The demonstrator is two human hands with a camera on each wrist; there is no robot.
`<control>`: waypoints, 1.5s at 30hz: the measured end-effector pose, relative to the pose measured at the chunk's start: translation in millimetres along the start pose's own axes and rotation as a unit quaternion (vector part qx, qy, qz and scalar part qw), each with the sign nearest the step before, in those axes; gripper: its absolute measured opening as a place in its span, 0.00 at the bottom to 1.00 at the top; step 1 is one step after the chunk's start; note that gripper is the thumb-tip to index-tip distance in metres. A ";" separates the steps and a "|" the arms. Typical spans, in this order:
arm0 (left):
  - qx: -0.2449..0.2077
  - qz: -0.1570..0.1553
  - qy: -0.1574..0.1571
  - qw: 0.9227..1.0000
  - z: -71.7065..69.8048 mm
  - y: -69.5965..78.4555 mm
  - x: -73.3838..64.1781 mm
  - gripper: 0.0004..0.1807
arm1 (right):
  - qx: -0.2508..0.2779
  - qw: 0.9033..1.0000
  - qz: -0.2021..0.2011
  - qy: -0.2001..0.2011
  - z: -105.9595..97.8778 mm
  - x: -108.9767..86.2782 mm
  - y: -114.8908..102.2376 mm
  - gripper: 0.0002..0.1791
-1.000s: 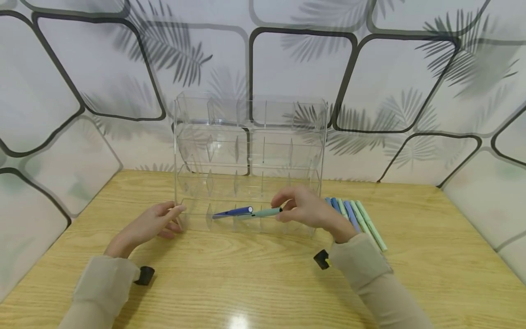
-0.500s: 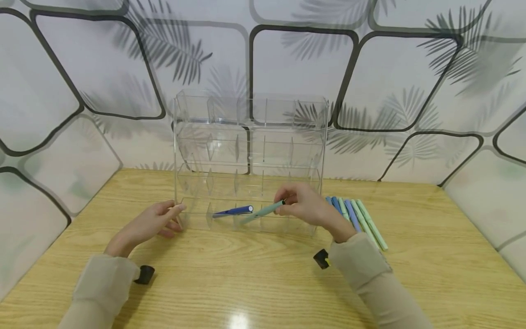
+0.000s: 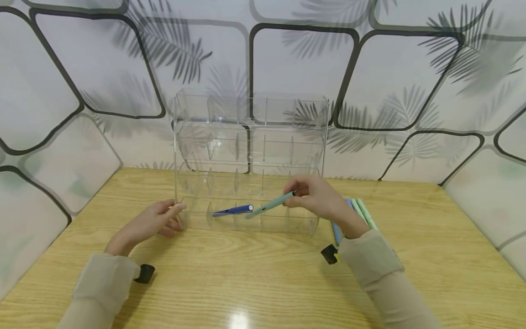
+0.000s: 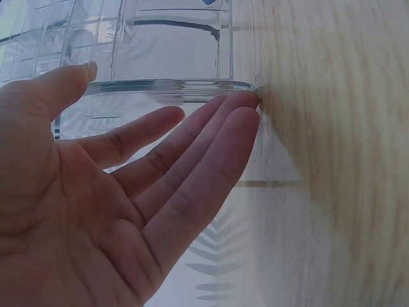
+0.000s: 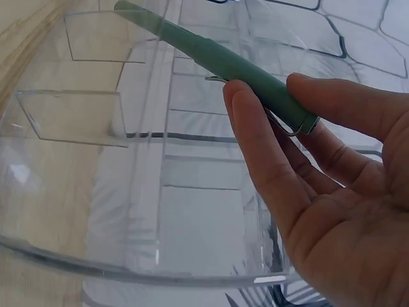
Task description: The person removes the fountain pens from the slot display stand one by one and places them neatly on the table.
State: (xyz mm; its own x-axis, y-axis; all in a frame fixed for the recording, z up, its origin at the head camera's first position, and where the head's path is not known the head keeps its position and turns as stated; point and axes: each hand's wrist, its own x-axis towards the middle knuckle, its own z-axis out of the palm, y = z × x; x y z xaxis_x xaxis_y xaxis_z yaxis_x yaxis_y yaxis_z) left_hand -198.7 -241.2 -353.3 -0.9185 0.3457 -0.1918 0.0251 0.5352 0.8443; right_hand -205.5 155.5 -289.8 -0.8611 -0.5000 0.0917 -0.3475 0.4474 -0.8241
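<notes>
My right hand (image 3: 318,198) pinches a green pen (image 3: 271,204) near its clip end, between thumb and fingers. The pen slants down to the left, its far end overlapping the bottom row of a clear acrylic rack (image 3: 176,155). In the right wrist view the green pen (image 5: 223,62) shows its metal clip beside the fingertips. A dark blue pen (image 3: 233,210) lies slanted in a bottom-row compartment, left of the green one. At the rack's left side, my left hand (image 3: 149,221) has its fingers extended; in the left wrist view the fingertips (image 4: 246,118) are right at the rack's edge.
On the wooden table (image 3: 230,283), right of the rack, lie several green and blue pens (image 3: 363,212), partly covered by my right forearm. The rack has several tiers with dividers. Behind it rises a patterned backdrop (image 3: 304,73).
My right hand has moved right and up with the green pen, which now slants more steeply. It covers more of the pens on the table. The left hand stays put.
</notes>
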 end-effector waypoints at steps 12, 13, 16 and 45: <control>0.002 -0.001 -0.002 1.000 0.4 0.3 -0.4 0.31 | 0.047 0.999 0.009 0.024 -23.0 -11.3 1.5 0.05; 0.001 -0.002 -0.002 1.000 0.2 0.6 -0.5 0.31 | 0.047 0.999 0.008 0.026 -24.6 -12.2 1.4 0.05; 0.001 -0.001 -0.003 1.000 0.0 1.0 -0.7 0.32 | 0.056 0.998 0.001 0.030 -28.5 -14.1 2.0 0.05; 0.003 -0.003 -0.004 1.000 -0.8 -1.0 0.0 0.35 | 0.114 0.989 -0.015 0.091 -63.8 -39.5 13.4 0.06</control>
State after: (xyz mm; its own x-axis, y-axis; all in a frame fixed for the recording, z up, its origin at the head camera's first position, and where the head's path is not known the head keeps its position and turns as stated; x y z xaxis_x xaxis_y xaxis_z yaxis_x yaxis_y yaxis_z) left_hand -199.0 -242.4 -353.8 -0.9155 0.3484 -0.2010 0.0220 0.5425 0.8398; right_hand -199.9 228.6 -268.8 -0.9118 -0.3592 0.1993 -0.2981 0.2449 -0.9226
